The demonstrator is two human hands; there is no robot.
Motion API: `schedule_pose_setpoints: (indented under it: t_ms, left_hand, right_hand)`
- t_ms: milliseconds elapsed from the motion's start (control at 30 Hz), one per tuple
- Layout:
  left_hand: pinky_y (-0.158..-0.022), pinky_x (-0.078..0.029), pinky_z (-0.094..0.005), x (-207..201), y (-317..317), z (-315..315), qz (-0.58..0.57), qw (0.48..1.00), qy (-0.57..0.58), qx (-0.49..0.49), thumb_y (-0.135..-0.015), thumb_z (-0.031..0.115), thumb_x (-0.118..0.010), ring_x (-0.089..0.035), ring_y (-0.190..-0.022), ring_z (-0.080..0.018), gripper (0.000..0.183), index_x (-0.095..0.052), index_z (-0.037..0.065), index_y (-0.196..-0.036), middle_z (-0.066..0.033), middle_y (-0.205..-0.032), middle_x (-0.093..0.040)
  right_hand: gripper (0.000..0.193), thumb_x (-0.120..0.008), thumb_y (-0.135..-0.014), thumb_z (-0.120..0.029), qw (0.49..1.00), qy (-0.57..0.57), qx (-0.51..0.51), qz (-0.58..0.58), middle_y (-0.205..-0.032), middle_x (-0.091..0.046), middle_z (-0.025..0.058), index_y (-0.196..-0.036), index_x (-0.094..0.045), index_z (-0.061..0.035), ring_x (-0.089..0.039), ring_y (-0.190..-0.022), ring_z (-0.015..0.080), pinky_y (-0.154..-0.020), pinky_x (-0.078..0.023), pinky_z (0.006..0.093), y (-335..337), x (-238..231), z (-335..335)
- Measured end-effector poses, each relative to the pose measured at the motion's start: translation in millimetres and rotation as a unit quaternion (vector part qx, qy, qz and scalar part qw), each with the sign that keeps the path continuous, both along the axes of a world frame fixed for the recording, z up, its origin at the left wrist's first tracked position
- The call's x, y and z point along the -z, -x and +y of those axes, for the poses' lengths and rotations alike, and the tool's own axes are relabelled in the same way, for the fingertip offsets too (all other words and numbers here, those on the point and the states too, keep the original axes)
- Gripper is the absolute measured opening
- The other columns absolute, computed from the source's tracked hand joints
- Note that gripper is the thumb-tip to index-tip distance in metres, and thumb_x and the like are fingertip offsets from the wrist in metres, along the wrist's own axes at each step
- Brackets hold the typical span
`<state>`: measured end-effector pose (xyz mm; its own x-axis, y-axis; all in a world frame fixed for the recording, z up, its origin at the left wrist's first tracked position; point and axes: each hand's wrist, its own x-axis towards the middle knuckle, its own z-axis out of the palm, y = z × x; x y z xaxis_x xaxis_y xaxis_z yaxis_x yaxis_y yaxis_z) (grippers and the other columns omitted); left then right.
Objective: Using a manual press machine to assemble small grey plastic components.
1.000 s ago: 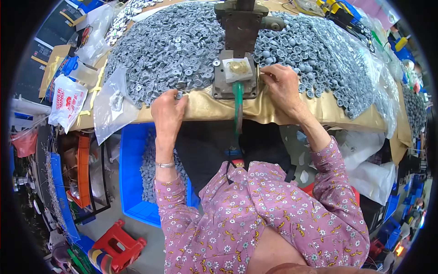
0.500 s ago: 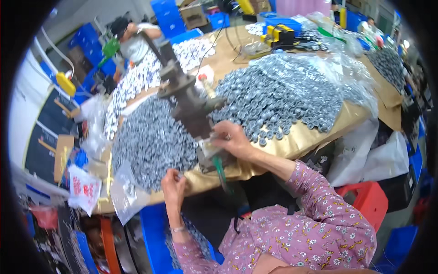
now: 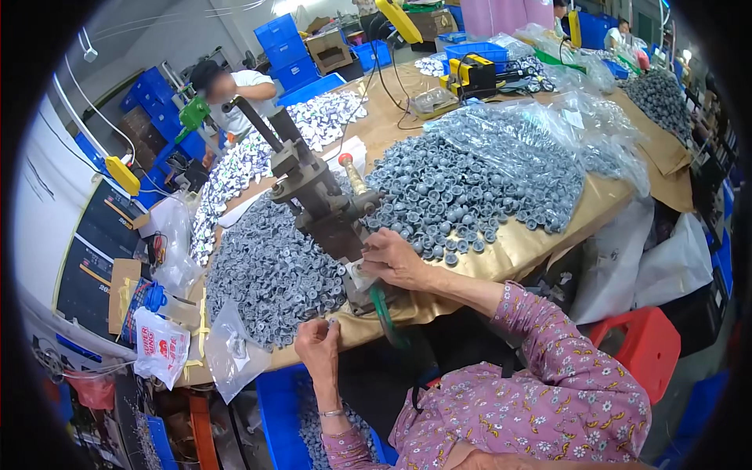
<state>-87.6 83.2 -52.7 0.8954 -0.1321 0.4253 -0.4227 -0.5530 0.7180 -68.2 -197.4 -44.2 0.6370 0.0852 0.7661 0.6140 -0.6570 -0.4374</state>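
The right hand (image 3: 394, 260) is at the foot of a press (image 3: 313, 192), its fingers bent beside the white pad (image 3: 361, 276) on the base. The fingertips are partly hidden, so whether they grip a part cannot be told. The left hand (image 3: 318, 345) is at the front edge of the tabletop (image 3: 505, 252), just below the left heap, with thumb and forefinger drawn together. A speck of grey shows at their tips, too small to say for sure that a part is pinched there. A green strap (image 3: 382, 315) hangs from the front of the base, between the two hands.

The small grey parts lie in two heaps, one on each side of the press: flatter, ringed pieces in the left heap (image 3: 262, 262), domed caps in the right heap (image 3: 439, 192), partly under clear plastic (image 3: 540, 129). More grey pieces lie in the blue bin (image 3: 276, 419) below the tabletop edge.

Judging by this, the work is well short of finished: both heaps are broad and deep, so most pieces seem to be waiting. The pieces in the bin may be ones already dealt with, but their form is too small to make out. Nor can it be seen whether a piece sits on the pad, as the right hand covers part of it.
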Motion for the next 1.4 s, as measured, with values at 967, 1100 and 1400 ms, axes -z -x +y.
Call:
schedule_pose_setpoints:
  t_ms: [967,1100,1400]
  left_hand:
    - [-0.064,-0.049,-0.0250,-42.2,-44.1,-71.0,0.017,0.993,0.000,0.118,-0.084,0.003,-0.072,-0.060,-0.069,-0.0063,0.010,-0.069,-0.003,-0.091,-0.0030,-0.073,-0.068]
    - [-0.062,-0.048,-0.0229,-36.1,-63.1,-80.7,0.056,0.984,0.073,0.155,-0.084,0.003,-0.072,-0.059,-0.068,-0.0051,0.011,-0.069,-0.004,-0.092,-0.0013,-0.073,-0.067]
    - [-0.056,-0.042,-0.0236,-46.8,-77.2,-91.9,0.072,0.971,0.000,0.228,-0.083,0.006,-0.073,-0.053,-0.062,-0.0045,0.012,-0.070,-0.005,-0.085,-0.0004,-0.067,-0.061]
  right_hand:
    - [0.022,-0.075,-0.085,-0.016,0.990,0.126,0.050,-0.044,-0.108,-0.066,0.0037,-0.106,-0.073,-0.0083,-0.061,-0.098,0.0250,-0.081,-0.042,0.0399,13.7,-9.3,-12.6]
    - [0.023,-0.073,-0.088,-0.016,0.990,0.122,0.054,-0.038,-0.111,-0.065,0.0044,-0.110,-0.072,-0.0073,-0.061,-0.100,0.0241,-0.083,-0.042,0.0396,15.1,-1.0,-2.5]
    - [0.026,-0.073,-0.088,-0.014,0.994,0.102,0.046,-0.011,-0.116,-0.064,0.0051,-0.113,-0.071,-0.0077,-0.061,-0.104,0.0241,-0.087,-0.043,0.0398,24.0,2.7,-9.7]
